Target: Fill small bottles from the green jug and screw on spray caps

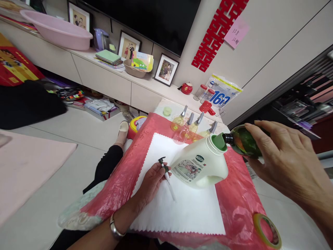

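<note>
My right hand (pixel 281 149) is wrapped round a dark green bottle (pixel 243 139), tipped sideways with its black neck at the mouth of a large pale green detergent jug (pixel 205 166). The jug stands on a white scallop-edged sheet (pixel 156 208), its wide mouth showing a green spout. Between the fingers of my left hand (pixel 153 180) is a black pump dispenser head (pixel 163 165), its thin clear tube pointing down over the sheet. Whether liquid is flowing from the bottle cannot be made out.
Several clear spray bottles (pixel 188 126) stand behind the jug on the red plastic table cover (pixel 119 184). A roll of tape (pixel 267 231) lies at the right front corner. Farther back, the white cabinet (pixel 104 78) holds photo frames, two red-lidded jars and a pink basin (pixel 57 31).
</note>
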Demonstrator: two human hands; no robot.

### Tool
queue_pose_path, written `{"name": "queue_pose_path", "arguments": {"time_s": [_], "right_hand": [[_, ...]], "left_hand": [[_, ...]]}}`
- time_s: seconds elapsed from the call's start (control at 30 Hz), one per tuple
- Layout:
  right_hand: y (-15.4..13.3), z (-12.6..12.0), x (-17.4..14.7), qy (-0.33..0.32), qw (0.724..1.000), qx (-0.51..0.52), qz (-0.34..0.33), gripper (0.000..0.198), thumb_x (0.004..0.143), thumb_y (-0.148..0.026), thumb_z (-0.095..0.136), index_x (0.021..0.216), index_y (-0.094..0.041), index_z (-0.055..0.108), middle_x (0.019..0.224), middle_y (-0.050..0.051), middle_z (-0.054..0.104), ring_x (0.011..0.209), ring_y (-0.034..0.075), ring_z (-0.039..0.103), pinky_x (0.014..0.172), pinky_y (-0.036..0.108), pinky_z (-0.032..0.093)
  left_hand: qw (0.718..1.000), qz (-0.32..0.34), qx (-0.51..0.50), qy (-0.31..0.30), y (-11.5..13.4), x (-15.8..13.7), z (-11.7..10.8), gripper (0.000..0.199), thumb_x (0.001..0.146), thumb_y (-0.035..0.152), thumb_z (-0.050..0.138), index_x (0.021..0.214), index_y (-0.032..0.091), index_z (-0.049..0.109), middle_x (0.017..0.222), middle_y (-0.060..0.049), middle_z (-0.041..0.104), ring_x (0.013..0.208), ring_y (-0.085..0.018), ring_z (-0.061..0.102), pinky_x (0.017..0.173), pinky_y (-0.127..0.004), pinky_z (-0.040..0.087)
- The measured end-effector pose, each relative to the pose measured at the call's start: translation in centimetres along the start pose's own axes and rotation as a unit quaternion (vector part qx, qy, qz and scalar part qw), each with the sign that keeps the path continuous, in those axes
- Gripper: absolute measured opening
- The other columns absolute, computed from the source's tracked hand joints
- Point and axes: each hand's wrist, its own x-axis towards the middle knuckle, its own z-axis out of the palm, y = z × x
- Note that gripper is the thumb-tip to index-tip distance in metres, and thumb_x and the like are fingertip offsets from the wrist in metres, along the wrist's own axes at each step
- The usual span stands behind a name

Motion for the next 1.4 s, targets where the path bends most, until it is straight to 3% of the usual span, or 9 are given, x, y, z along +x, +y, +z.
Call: {"name": "queue_pose_path", "arguments": {"time_s": [1.17,1.4], "right_hand": [[0.2,-0.7,0.4,0.003,0.999,-0.021,-0.029,0.041,0.097,-0.026,0.038,0.137,-0.022,0.042,0.137,0.011,0.048,0.123,0.032,0.051,0.093,0.045,0.044],[0.6,-1.0,0.8,0.022,0.997,-0.042,-0.063,0.04,0.098,-0.024,0.043,0.137,-0.019,0.043,0.135,0.014,0.049,0.12,0.033,0.052,0.093,0.046,0.045]], "left_hand": [[1.0,-0.002,0.0,0.002,0.3,-0.2,0.2,0.052,0.061,0.045,0.093,0.097,0.015,0.07,0.092,-0.007,0.074,0.079,-0.018,0.069,0.079,-0.031,0.051],[1.0,-0.001,-0.002,0.001,0.2,-0.2,0.2,0.048,0.064,0.043,0.092,0.097,0.015,0.07,0.093,-0.007,0.074,0.08,-0.018,0.069,0.08,-0.032,0.051]]}}
